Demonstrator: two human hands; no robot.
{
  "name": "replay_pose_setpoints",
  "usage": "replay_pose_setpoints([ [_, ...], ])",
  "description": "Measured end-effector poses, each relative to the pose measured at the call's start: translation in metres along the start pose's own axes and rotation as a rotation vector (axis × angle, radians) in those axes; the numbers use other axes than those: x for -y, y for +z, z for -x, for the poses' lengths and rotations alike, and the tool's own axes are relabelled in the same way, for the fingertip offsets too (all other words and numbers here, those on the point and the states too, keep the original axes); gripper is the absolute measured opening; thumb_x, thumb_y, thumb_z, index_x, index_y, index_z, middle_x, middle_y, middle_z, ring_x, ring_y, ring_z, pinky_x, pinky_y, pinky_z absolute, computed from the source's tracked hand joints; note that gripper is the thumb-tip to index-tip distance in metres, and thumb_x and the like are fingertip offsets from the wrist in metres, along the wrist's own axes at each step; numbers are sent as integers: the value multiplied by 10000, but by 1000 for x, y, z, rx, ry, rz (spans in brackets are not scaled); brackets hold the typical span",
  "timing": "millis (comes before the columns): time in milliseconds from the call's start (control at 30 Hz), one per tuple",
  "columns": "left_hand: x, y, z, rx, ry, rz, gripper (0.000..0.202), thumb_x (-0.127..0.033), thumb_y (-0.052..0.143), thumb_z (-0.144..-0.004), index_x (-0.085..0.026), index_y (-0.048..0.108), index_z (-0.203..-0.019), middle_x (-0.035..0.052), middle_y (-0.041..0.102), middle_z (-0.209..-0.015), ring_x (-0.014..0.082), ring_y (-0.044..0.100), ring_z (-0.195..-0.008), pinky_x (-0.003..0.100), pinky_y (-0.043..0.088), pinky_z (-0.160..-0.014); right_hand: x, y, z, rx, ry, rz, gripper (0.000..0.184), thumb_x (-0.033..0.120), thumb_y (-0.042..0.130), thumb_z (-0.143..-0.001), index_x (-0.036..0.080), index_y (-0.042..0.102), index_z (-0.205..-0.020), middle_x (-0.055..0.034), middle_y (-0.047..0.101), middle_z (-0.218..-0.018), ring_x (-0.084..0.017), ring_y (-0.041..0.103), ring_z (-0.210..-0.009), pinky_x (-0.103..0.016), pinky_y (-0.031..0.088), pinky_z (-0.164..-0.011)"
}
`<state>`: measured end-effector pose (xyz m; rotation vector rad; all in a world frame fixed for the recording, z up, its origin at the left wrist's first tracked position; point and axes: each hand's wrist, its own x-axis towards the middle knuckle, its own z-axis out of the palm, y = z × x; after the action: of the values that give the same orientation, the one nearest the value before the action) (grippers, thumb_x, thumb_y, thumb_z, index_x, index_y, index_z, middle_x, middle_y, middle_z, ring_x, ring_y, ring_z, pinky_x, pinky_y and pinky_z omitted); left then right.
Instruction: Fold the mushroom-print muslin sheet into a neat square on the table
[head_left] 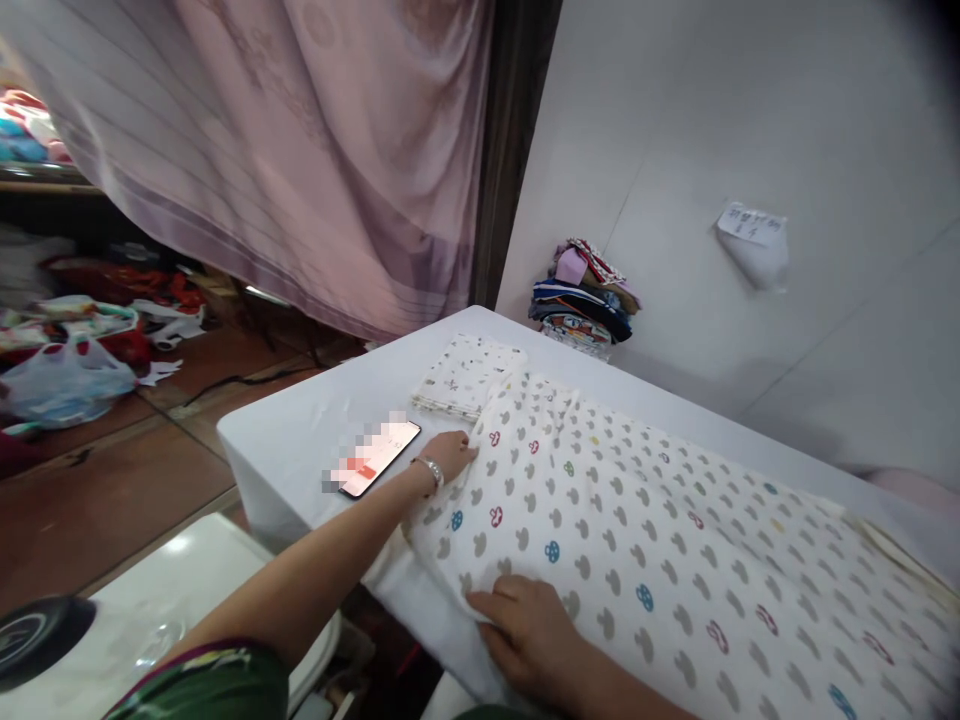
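A white cloth with grey, red and blue mushroom prints (607, 540) lies spread over the table in the head view, wrinkled toward its far end. My left hand (452, 455), with a bracelet at the wrist, is closed on the cloth's left edge, its fingertips partly hidden. Nearer to me, my right hand (529, 635) pinches the front edge between thumb and index finger. A folded cloth with small dark prints (469, 375) lies just beyond my left hand, partly under the mushroom cloth. To the left of that hand a lit phone (382, 460) lies on the table.
The table (277, 430) has a white cover and stands along a pale wall. Behind it rises a stack of folded clothes (581, 295). A pink curtain (360, 150) hangs at the left. A white stand (217, 560) is close by my left arm; plastic bags (71, 375) lie on the floor.
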<state>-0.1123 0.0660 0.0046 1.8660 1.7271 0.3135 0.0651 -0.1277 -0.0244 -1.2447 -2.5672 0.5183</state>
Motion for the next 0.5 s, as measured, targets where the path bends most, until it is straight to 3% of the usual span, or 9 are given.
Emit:
replay_pose_setpoints([
  [67, -2, 2, -4, 62, -7, 53, 349, -453, 543, -758, -152, 660, -889, 122, 693, -952, 274, 623, -920, 341, 456, -801, -1, 2, 1, -40, 14, -43, 281, 253, 477, -776, 289, 599, -1027, -14, 593, -778, -192, 562, -742, -289, 357, -621],
  [133, -2, 1, -2, 159, -79, 238, 444, -559, 493, -764, -154, 669, -804, 114, 708, -859, 266, 649, -837, 333, 490, -735, -2, 2, 1, -59, 15, -87, 269, 254, 494, -765, 285, 611, -1005, -9, 591, -748, -187, 564, -723, -284, 358, -614],
  [267, 0, -5, 6, 432, -353, 936, 496, -609, 530, -729, -149, 670, -853, 119, 713, -842, 262, 661, -802, 348, 528, -710, -4, 1, 0, -63, -6, -154, 274, 275, 523, -755, 283, 623, -1011, -6, 601, -730, -183, 572, -701, -280, 365, -612],
  [333, -1, -6, 9, 497, -369, 1181, 467, -575, 549, -742, -150, 667, -895, 107, 715, -845, 242, 663, -799, 343, 533, -741, -5, 1, -1, -55, -7, -164, 280, 280, 533, -751, 283, 625, -1015, -7, 608, -733, -184, 577, -702, -280, 366, -612],
  [400, -2, -4, 10, 482, -366, 1306, 450, -557, 539, -764, -151, 667, -910, 98, 716, -826, 230, 664, -777, 341, 535, -745, -4, 1, -2, -47, -3, -159, 280, 280, 537, -750, 287, 626, -1016, -8, 614, -738, -187, 580, -710, -280, 368, -615],
  [500, -4, 2, 7, 331, -479, 1223, 370, -482, 582, -762, -141, 671, -875, 88, 711, -742, 233, 662, -700, 342, 543, -676, -3, 2, -3, -44, 1, -139, 267, 268, 544, -741, 287, 629, -993, -6, 615, -731, -188, 578, -708, -278, 363, -612],
])
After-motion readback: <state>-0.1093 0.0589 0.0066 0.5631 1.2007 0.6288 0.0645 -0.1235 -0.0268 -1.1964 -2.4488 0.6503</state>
